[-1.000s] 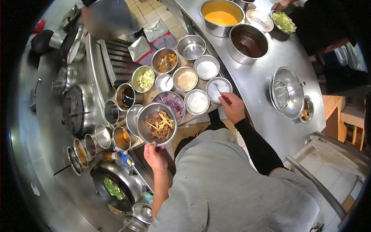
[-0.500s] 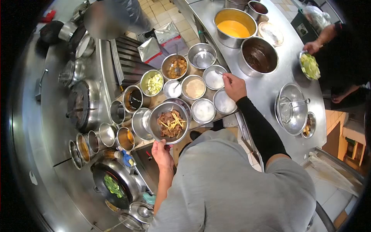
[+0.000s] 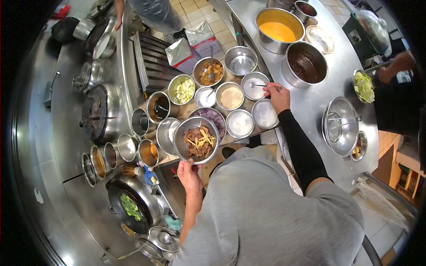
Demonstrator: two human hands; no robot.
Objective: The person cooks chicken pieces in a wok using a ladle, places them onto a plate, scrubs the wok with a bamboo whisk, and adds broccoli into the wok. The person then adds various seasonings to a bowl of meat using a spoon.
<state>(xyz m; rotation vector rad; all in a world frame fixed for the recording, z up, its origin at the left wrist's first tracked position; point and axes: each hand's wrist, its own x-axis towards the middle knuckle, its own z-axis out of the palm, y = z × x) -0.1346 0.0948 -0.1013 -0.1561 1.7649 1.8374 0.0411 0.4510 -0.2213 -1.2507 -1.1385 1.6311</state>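
My left hand (image 3: pixel 190 175) grips the near rim of a steel bowl (image 3: pixel 179 139), which holds brown meat slices topped with pale yellow strips (image 3: pixel 199 141). My right hand (image 3: pixel 278 97) pinches the handle of a small spoon (image 3: pixel 259 85). Its tip is over a steel bowl of white powder (image 3: pixel 254 92). Another bowl of white granules (image 3: pixel 265 114) sits just below that hand. Partly covered by the meat bowl is a container of purple pieces (image 3: pixel 214 119). Nearby are a bowl of beige powder (image 3: pixel 230 96) and a bowl of chopped pale green vegetable (image 3: pixel 184 90).
A wok with green leaves (image 3: pixel 129 206) sits at lower left, near a burner (image 3: pixel 98 114). Large pots of orange liquid (image 3: pixel 278 32) and dark sauce (image 3: pixel 306 65) stand on the right counter, beside a strainer (image 3: pixel 339 126). At right, a co-worker's arm is near a bowl of cut greens (image 3: pixel 364 87).
The spoon has risen out of the white powder, its tip now showing. My left hand still holds the meat bowl. The co-worker's hand has let go of the greens bowl.
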